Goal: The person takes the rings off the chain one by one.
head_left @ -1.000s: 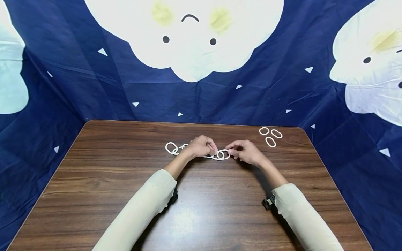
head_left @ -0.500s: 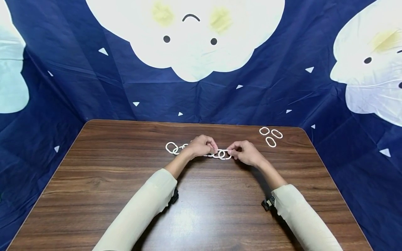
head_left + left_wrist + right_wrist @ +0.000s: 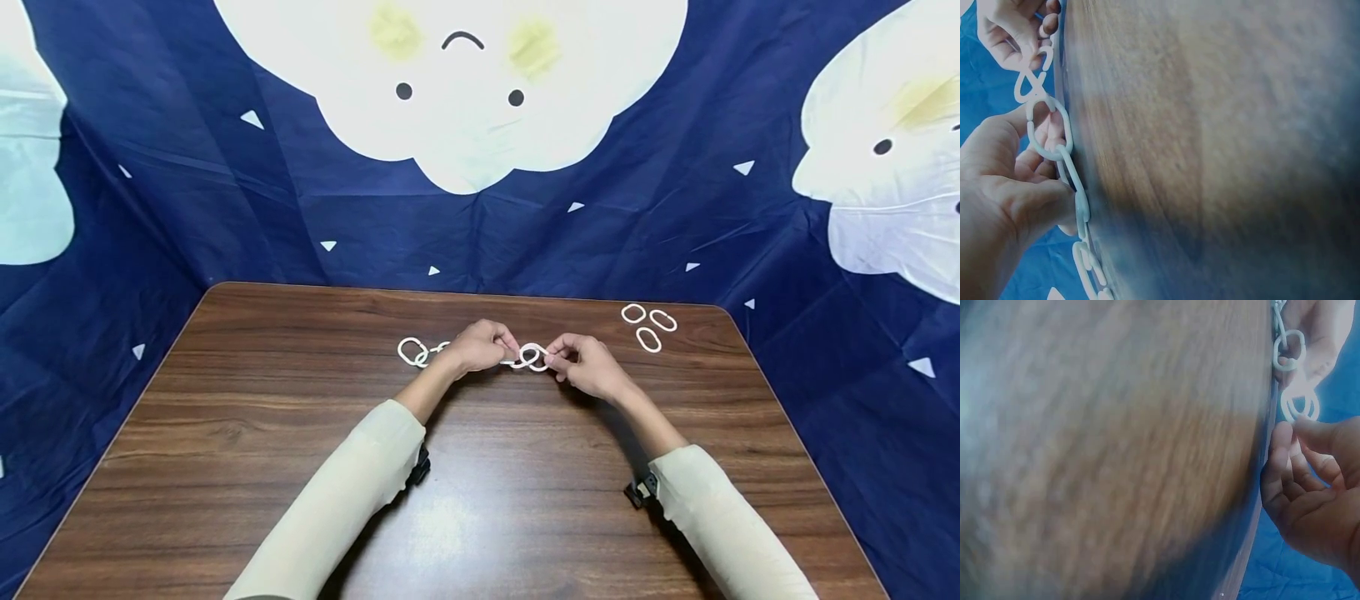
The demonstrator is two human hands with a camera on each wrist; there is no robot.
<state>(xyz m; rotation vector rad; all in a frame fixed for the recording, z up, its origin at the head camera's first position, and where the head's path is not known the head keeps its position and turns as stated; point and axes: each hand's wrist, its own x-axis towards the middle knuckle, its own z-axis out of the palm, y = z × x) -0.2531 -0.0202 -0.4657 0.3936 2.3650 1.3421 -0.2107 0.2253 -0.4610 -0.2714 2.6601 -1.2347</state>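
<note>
A chain of white oval plastic links (image 3: pixel 1069 128) runs across the far middle of the table, partly hidden behind my left hand in the head view. My left hand (image 3: pixel 478 346) pinches the chain near its right end with thumb and fingers. Just to the right, my right hand (image 3: pixel 588 365) pinches the end link (image 3: pixel 1283 404) between thumb and forefinger. That link overlaps its neighbour, and the two look crossed in the left wrist view; whether they are hooked together I cannot tell. The chain's left end (image 3: pixel 411 340) lies on the table beyond my left hand.
Three loose white links lie near the far right corner: one at the back (image 3: pixel 633 305), one to its right (image 3: pixel 663 312), one in front (image 3: pixel 641 342). The brown wooden table (image 3: pixel 480 517) ends at a blue curtain (image 3: pixel 480 233) printed with clouds.
The right hand's link has turned, and the links between my hands have lifted slightly. My left hand stays nearly where it was. The loose links lie unmoved.
</note>
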